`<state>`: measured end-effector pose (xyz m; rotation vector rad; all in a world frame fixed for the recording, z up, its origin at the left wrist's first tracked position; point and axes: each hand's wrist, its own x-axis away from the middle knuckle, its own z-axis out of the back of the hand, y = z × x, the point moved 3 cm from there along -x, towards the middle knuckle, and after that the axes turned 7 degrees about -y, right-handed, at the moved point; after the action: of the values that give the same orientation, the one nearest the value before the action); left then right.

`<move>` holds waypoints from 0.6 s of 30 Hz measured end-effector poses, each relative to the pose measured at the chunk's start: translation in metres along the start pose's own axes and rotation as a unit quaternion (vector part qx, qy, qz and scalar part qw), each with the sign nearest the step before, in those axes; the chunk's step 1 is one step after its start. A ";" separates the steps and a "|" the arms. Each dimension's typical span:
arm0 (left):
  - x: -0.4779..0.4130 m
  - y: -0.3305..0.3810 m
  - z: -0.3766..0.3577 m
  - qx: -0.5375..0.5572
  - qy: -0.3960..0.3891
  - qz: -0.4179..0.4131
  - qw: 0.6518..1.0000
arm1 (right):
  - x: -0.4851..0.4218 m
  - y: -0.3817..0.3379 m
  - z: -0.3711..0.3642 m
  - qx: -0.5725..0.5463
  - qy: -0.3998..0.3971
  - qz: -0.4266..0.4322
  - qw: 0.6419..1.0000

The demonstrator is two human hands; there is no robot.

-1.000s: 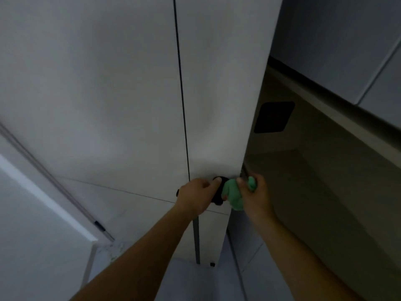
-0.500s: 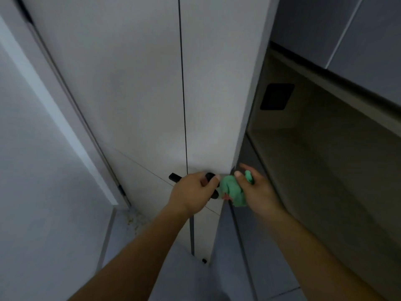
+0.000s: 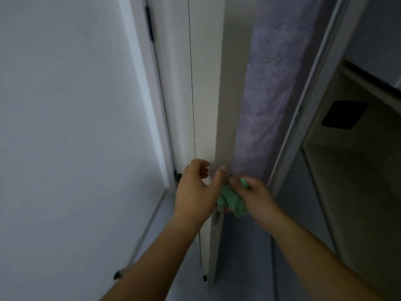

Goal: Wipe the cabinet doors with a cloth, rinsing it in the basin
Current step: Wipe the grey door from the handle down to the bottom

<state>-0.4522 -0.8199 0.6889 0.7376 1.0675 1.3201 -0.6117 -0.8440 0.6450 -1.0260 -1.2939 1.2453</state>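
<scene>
Head view, items as seen.

1. Right hand (image 3: 255, 197): fingers curled tight round a bunched green cloth (image 3: 231, 202), which hangs below the knuckles.
2. Cloth: sits between the two hands, touching the left hand's thumb side and pressed near the free edge of the door.
3. Left hand (image 3: 195, 189): just left of the cloth; fingers loosely curled before the door face, thumb (image 3: 221, 171) stretched up along the door's edge. Whether it grips anything cannot be told.
4. Cabinet door (image 3: 206, 94): white, seen nearly edge-on, rising above both hands.
5. Purple lining (image 3: 264, 94): narrow strip above the right hand, just beyond the door edge.
6. Wall (image 3: 65, 105): plain, left of the left hand.
7. Shelf recess (image 3: 347, 181): open, well right of the right hand, with a dark cut-out (image 3: 345, 115) in its back.
8. Floor (image 3: 243, 257): bare strip below the hands.
</scene>
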 end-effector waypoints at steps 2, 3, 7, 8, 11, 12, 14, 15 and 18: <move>0.013 -0.001 0.014 0.015 0.043 0.014 0.999 | 0.003 -0.006 -0.018 0.021 -0.056 -0.011 0.998; 0.019 -0.003 0.024 0.018 0.065 0.023 0.997 | 0.003 -0.010 -0.032 0.028 -0.089 -0.014 0.996; 0.032 -0.020 0.054 0.038 0.139 0.055 0.988 | 0.001 -0.025 -0.071 0.062 -0.170 0.002 0.984; 0.035 -0.022 0.063 0.032 0.160 0.060 0.985 | -0.001 -0.030 -0.082 0.082 -0.179 0.014 0.980; 0.043 -0.030 0.093 0.031 0.221 0.070 0.972 | -0.010 -0.047 -0.121 0.130 -0.201 0.068 0.968; 0.045 -0.031 0.103 0.030 0.234 0.075 0.969 | -0.013 -0.053 -0.133 0.139 -0.211 0.084 0.964; 0.048 -0.038 0.122 0.032 0.265 0.075 0.961 | -0.021 -0.057 -0.160 0.141 -0.242 0.098 0.955; 0.048 -0.043 0.132 0.032 0.282 0.074 0.956 | -0.025 -0.059 -0.172 0.134 -0.260 0.101 0.951; 0.046 -0.057 0.164 0.036 0.328 0.074 0.941 | -0.041 -0.066 -0.212 0.109 -0.305 0.115 0.939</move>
<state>-0.2828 -0.7602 0.6899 0.4352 1.6169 1.7222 -0.3919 -0.8659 0.6940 -0.6592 -1.4725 1.9438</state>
